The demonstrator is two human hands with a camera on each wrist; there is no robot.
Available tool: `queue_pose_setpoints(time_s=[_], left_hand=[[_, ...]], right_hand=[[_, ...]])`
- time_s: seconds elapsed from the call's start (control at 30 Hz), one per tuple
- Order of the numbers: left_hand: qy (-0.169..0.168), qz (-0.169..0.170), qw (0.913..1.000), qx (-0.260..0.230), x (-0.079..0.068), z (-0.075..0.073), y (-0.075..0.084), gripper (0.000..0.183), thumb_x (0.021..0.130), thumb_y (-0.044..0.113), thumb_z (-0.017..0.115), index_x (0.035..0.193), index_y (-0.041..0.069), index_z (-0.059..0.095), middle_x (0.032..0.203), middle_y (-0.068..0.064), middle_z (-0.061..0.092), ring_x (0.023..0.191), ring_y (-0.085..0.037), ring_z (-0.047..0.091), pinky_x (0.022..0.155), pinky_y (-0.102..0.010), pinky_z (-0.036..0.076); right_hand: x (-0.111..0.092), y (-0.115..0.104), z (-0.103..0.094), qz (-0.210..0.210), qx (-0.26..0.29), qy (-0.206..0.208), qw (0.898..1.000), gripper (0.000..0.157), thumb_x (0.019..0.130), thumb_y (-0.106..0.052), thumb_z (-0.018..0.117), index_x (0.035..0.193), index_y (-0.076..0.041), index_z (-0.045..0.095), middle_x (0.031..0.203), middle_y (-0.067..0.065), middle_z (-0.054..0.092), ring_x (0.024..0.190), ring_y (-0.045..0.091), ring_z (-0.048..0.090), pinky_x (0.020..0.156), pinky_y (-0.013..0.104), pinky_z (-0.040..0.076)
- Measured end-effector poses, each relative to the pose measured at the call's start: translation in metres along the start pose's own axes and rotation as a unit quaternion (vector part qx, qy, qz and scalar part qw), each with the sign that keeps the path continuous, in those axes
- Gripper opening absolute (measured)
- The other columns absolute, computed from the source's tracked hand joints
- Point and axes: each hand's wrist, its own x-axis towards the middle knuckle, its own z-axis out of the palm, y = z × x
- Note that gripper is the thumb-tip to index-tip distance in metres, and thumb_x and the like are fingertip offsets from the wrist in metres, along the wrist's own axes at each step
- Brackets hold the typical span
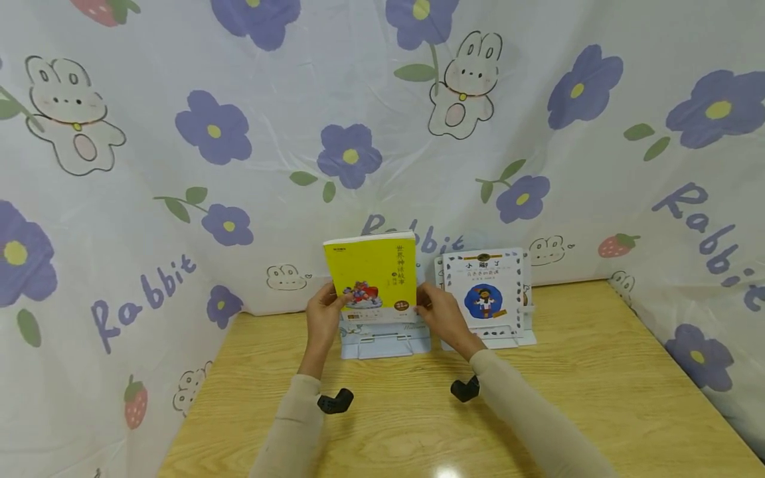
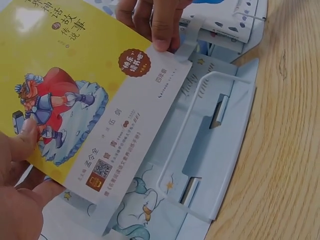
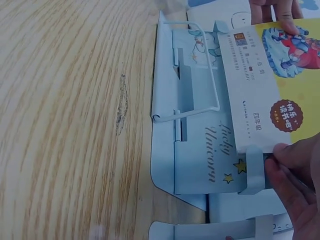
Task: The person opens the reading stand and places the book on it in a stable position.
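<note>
A yellow paperback book [image 1: 385, 265] with Chinese lettering and a cartoon figure stands nearly upright, leaning back at a light-blue book stand [image 1: 385, 348]. My left hand [image 1: 323, 312] grips its left edge near the bottom, thumb on the cover and fingers behind. At the lower right corner, my right hand [image 1: 445, 313] pinches the book, with the thumb [image 2: 162, 35] on the front. The book's white lower band is just above the stand's wire holder, beside its side clips [image 3: 254, 167]. "Lucky Unicorn" is printed on the stand's backplate [image 3: 215, 155].
To the right, a second stand [image 1: 527, 337] bears a white picture book [image 1: 457, 275] with a blue round picture. Both stand on a wooden table [image 1: 382, 425], in front of a curtain [image 1: 275, 186] with rabbits and purple flowers. Black devices [image 1: 336, 401] project from both wrists.
</note>
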Motion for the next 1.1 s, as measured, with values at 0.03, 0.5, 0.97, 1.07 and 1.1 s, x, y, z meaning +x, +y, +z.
queue_pose_setpoints(time_s=[0.03,0.5,0.97,1.07,1.1], left_hand=[[-0.002,0.004,1.0000,0.009,-0.0003,-0.0003,-0.0002,0.031,0.099,0.010,0.075,0.130,0.005,0.075,0.121,-0.020,0.075,0.105,-0.021,0.069,0.090,-0.026,0.055],[0.035,0.061,0.9932,0.093,0.0019,-0.0001,-0.0028,0.031,0.095,0.006,0.079,0.125,0.002,0.077,0.111,-0.018,0.073,0.103,-0.034,0.068,0.069,-0.015,0.047],[0.050,-0.002,0.9973,0.055,0.0017,0.0006,-0.0073,0.034,0.096,-0.001,0.077,0.129,-0.001,0.075,0.114,-0.024,0.075,0.098,-0.029,0.070,0.075,-0.033,0.066],[0.050,-0.009,0.9971,0.056,0.0017,0.0009,-0.0094,0.033,0.095,0.000,0.077,0.128,0.001,0.076,0.113,-0.023,0.075,0.097,-0.028,0.070,0.073,-0.030,0.066],[0.050,-0.012,0.9971,0.055,0.0015,0.0010,-0.0099,0.032,0.095,0.000,0.078,0.127,0.001,0.076,0.113,-0.023,0.075,0.097,-0.029,0.070,0.072,-0.028,0.065]], right_hand=[[-0.0003,0.0010,0.0006,0.001,0.002,0.002,1.000,0.021,0.095,-0.003,0.078,0.112,-0.012,0.069,0.102,0.005,0.075,0.095,0.020,0.073,0.086,0.040,0.064],[-0.0019,0.0064,0.0033,0.013,0.013,0.004,1.000,0.027,0.095,-0.002,0.079,0.119,-0.011,0.071,0.103,0.003,0.074,0.094,0.018,0.071,0.084,0.037,0.062],[0.0004,0.0035,0.0046,0.005,0.012,0.014,1.000,0.025,0.098,-0.002,0.074,0.122,-0.008,0.070,0.103,0.004,0.074,0.093,0.017,0.070,0.083,0.037,0.062],[0.0005,0.0030,0.0043,0.001,0.010,0.015,1.000,0.026,0.098,0.000,0.074,0.122,-0.008,0.069,0.102,0.005,0.073,0.092,0.017,0.070,0.082,0.036,0.062],[0.0006,0.0031,0.0045,0.000,0.009,0.016,1.000,0.026,0.097,0.000,0.074,0.122,-0.007,0.069,0.102,0.004,0.073,0.092,0.017,0.070,0.081,0.036,0.062]])
